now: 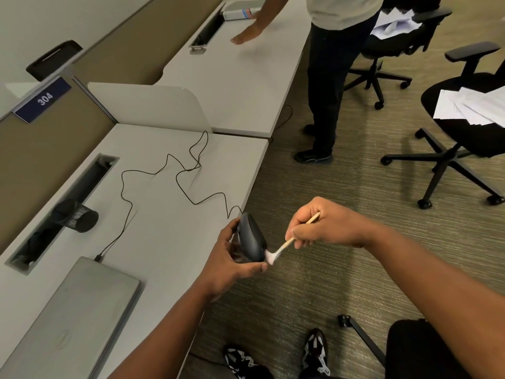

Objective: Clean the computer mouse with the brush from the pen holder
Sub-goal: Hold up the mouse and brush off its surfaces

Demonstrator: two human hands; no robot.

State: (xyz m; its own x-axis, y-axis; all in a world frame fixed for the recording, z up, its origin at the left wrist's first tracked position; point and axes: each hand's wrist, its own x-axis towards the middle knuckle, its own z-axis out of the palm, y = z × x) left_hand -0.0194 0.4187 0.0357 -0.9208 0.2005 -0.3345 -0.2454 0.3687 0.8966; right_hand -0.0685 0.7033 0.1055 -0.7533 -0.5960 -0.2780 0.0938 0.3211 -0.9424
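Observation:
My left hand [232, 262] holds a dark grey wired computer mouse [251, 237] tilted on its side, just past the desk's front edge. My right hand [325, 224] grips a thin wooden-handled brush [287, 243]. Its white bristles touch the lower right end of the mouse. The mouse's black cable [175, 173] snakes back over the white desk [169, 236] to a closed grey laptop [82, 313]. A black mesh pen holder [79, 217] lies tipped on its side at the desk's left, beside the cable slot.
Another person [328, 77] stands at the neighbouring desk, one hand flat on its top. Two black office chairs [459, 124] with loose papers on their seats stand on the carpet to the right. My feet show at the bottom. A white divider panel [147, 108] separates the desks.

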